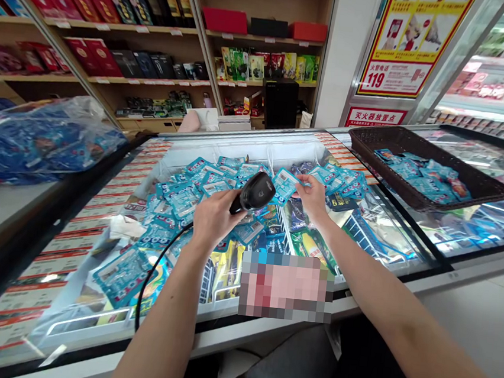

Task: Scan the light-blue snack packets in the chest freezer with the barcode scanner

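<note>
My left hand (213, 218) is wrapped round the handle of a black barcode scanner (257, 192), whose cable runs down past my forearm. The scanner's head points toward a small blue packet (284, 185) with a white label. My right hand (312, 198) pinches that packet by its right edge. Many similar blue packets (184, 200) lie in a loose pile on the glass top of the freezer (214, 343), around and beyond both hands. A larger blue packet (123, 274) rests at the near left.
On the right, a brown basket (412, 195) holds more blue packets. A clear plastic bag (43, 139) of blue packs sits at the left. Shelves (151, 29) of boxes and bottles stand behind. A blurred patch covers something at the freezer's front edge.
</note>
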The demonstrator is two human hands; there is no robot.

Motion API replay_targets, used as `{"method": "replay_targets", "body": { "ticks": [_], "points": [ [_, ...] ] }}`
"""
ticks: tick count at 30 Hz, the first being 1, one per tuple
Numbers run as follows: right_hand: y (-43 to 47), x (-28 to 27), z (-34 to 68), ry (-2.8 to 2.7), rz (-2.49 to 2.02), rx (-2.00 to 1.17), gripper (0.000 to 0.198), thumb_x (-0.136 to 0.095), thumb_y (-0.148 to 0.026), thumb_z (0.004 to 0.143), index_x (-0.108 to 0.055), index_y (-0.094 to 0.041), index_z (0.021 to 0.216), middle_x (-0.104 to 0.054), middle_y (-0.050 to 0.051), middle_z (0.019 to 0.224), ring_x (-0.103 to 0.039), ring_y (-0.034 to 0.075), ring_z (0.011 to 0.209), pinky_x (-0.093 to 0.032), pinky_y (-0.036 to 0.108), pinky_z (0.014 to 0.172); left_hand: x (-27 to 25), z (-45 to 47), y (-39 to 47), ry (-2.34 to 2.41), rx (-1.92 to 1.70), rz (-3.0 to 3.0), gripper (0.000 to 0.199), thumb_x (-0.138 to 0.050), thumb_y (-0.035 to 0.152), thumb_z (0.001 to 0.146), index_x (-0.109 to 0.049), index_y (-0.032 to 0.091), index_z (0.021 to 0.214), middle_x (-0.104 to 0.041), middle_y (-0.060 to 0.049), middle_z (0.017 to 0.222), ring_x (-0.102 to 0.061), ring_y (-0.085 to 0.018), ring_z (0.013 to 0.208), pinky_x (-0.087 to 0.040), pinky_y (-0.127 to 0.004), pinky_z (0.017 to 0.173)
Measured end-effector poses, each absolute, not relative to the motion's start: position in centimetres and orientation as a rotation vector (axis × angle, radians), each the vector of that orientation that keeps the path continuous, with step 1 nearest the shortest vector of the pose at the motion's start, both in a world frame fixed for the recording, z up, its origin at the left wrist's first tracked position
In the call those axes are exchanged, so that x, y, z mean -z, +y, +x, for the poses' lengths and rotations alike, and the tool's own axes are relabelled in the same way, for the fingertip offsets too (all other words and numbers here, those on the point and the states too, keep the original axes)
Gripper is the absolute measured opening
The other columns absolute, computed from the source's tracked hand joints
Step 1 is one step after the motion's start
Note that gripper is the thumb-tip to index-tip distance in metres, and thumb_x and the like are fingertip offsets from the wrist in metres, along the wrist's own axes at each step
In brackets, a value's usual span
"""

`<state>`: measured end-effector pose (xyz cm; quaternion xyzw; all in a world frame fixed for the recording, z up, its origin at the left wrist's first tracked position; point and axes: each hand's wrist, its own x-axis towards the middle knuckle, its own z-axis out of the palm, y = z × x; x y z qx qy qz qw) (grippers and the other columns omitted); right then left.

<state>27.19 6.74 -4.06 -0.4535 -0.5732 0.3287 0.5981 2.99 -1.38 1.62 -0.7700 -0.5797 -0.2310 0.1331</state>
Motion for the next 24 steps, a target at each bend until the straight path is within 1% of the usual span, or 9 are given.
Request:
{"method": "replay_targets", "body": {
  "ticks": [9, 13, 18, 21, 24],
  "points": [
    [6.3, 3.6, 27.1, -1.358, -1.032, -0.743, 0.028, -0.054, -0.039, 0.077, -0.057, -0.021, 0.098, -0.064, 0.005, 0.097, -0.064, 0.017, 0.070, -0.058, 0.035, 0.063, -1.6, 3.1, -1.4, -1.668, 0.655, -2.254, 0.040, -0.056, 0.041, 0.076, -0.058, 0.023, 0.112, -0.066, -0.006, 0.104, -0.061, -0.023, 0.095, -0.042, -0.028, 0.070],
    [6.2, 3.5, 27.0, -1.355, -1.036, -0.733, 0.027, -0.055, -0.039, 0.077, -0.058, -0.021, 0.097, -0.064, 0.004, 0.096, -0.064, 0.017, 0.069, -0.058, 0.034, 0.061, -1.4, 3.0, -1.3, -1.610, 0.670, -2.275, 0.040, -0.058, 0.040, 0.076, -0.058, 0.023, 0.112, -0.066, -0.005, 0.103, -0.061, -0.023, 0.094, -0.042, -0.028, 0.069],
    [6.1, 3.2, 27.0, -1.350, -1.030, -0.738, 0.028, -0.055, -0.040, 0.076, -0.058, -0.022, 0.096, -0.064, 0.004, 0.094, -0.064, 0.018, 0.070, -0.057, 0.037, 0.062, -1.4, 3.0, -1.3, -1.594, 0.674, -2.278, 0.039, -0.058, 0.040, 0.075, -0.058, 0.024, 0.111, -0.067, -0.005, 0.101, -0.061, -0.022, 0.092, -0.041, -0.027, 0.066],
    [6.2, 3.1, 27.3, -1.352, -1.052, -0.696, 0.028, -0.053, -0.039, 0.076, -0.059, -0.022, 0.098, -0.063, 0.005, 0.097, -0.063, 0.017, 0.067, -0.057, 0.036, 0.060, -1.4, 3.0, -1.3, -1.629, 0.709, -2.241, 0.038, -0.058, 0.039, 0.075, -0.058, 0.025, 0.110, -0.066, -0.003, 0.102, -0.061, -0.022, 0.091, -0.041, -0.027, 0.065],
    [6.5, 2.8, 28.5, -1.359, -1.145, -0.593, 0.031, -0.050, -0.034, 0.077, -0.059, -0.022, 0.103, -0.062, 0.005, 0.098, -0.059, 0.015, 0.062, -0.055, 0.034, 0.057, -1.4, 2.7, -1.2, -1.698, 0.725, -2.186, 0.038, -0.057, 0.040, 0.075, -0.058, 0.025, 0.110, -0.066, -0.003, 0.103, -0.061, -0.022, 0.091, -0.040, -0.027, 0.064]
  ]
}}
